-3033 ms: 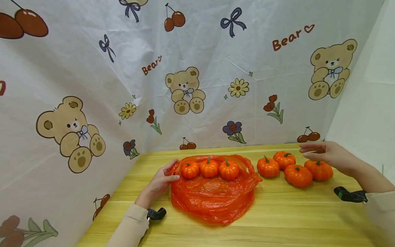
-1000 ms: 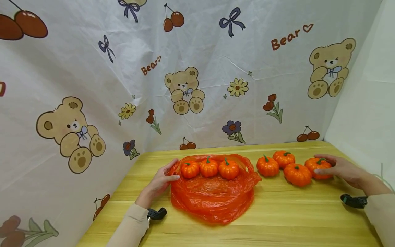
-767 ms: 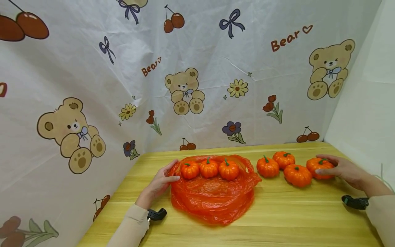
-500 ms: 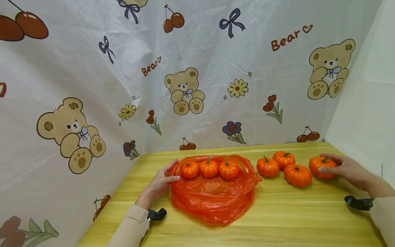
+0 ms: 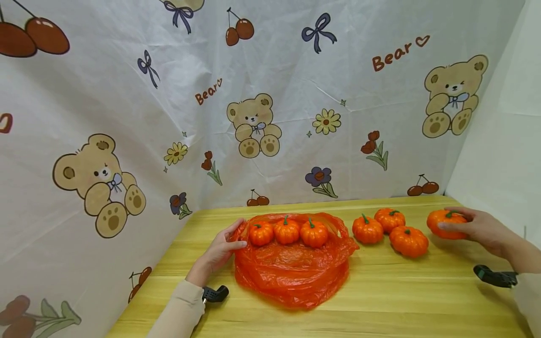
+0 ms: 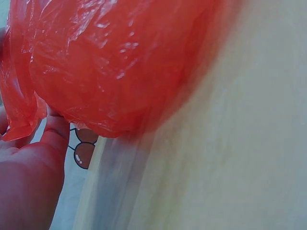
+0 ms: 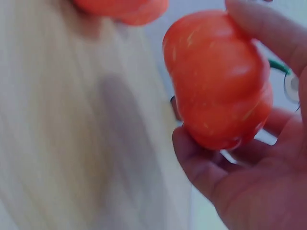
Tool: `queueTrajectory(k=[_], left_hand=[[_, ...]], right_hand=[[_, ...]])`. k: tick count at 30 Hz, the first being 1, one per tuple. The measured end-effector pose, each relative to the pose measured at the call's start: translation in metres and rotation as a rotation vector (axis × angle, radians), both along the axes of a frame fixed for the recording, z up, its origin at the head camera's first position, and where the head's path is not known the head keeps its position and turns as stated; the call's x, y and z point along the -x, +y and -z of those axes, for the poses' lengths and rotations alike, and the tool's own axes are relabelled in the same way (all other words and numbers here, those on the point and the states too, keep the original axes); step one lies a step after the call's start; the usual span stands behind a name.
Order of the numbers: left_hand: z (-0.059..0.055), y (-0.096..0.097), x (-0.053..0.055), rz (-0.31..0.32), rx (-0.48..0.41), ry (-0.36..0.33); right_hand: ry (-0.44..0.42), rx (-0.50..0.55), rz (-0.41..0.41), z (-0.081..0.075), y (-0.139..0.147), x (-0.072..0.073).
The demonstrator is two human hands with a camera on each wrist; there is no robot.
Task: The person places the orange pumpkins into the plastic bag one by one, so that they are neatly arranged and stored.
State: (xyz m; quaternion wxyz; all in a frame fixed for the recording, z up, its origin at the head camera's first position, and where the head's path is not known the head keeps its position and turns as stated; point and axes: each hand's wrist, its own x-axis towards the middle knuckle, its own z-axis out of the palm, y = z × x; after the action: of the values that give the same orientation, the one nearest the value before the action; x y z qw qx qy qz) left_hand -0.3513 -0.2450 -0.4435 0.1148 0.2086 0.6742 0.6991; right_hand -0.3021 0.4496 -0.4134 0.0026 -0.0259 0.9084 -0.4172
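A thin red plastic bag (image 5: 291, 277) lies with its mouth spread on the table, and three small orange pumpkins (image 5: 286, 231) with green stems sit in a row at the opening. My left hand (image 5: 220, 249) holds the bag's left edge, thumb over the rim; the left wrist view shows the film (image 6: 110, 62) over part of the fingers. At the far right, my right hand (image 5: 486, 230) grips another small pumpkin (image 5: 445, 225) between thumb and fingers. In the right wrist view this pumpkin (image 7: 216, 76) is raised off the wood, a shadow below it.
Three more pumpkins stand between the bag and my right hand: a left one (image 5: 367, 229), a back one (image 5: 390, 220) and a front one (image 5: 408, 241). The wooden table (image 5: 393, 300) meets a bear-print cloth (image 5: 279, 178) at the back and left, and a white wall (image 5: 503, 155) at the right.
My right hand came down onto the rightmost pumpkin, took hold of it, and moved it right and up, away from the others. My left hand and the bag stayed put.
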Motion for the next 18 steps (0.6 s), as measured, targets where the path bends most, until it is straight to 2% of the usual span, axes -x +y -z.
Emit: queueTrajectory(k=[7, 13, 18], left_hand=[[-0.002, 0.001, 0.0, -0.002, -0.008, -0.011], [-0.001, 0.0, 0.0, 0.017, -0.037, -0.013], [0.0, 0.0, 0.001, 0.015, -0.029, -0.012]], right_hand=[[-0.019, 0.008, -0.024, -0.022, -0.014, -0.004], [-0.034, 0.059, -0.037, -0.034, -0.03, -0.002], [-0.021, 0.049, -0.044, -0.045, -0.048, -0.003]])
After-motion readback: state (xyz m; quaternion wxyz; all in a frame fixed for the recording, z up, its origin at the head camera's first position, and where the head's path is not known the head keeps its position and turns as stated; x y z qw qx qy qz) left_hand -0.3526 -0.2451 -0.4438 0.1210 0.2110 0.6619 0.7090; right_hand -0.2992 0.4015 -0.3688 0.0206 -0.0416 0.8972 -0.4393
